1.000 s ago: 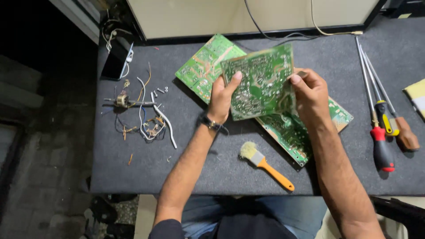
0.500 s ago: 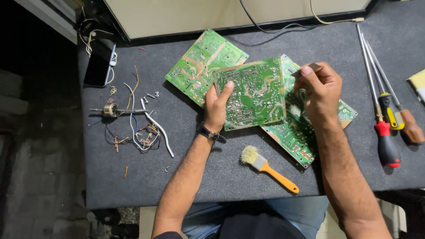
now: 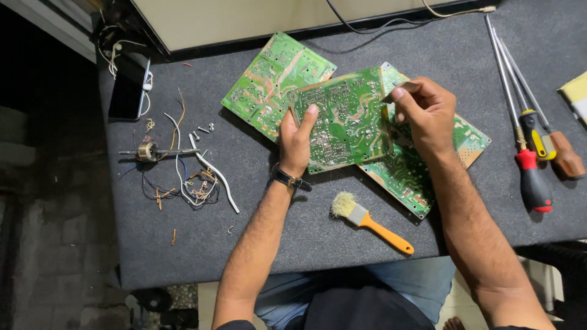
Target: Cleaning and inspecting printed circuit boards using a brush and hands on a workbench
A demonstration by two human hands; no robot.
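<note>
Above the grey mat [image 3: 342,232], the left hand [image 3: 298,142] grips the green circuit board [image 3: 342,119] by its edge while the right hand [image 3: 428,116] pinches its right corner, so keep both grips firm and the board level.

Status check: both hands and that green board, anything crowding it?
Left hand grips the green rectangular circuit board by its lower left edge. Right hand pinches its upper right corner. Two more green boards lie underneath.
</note>
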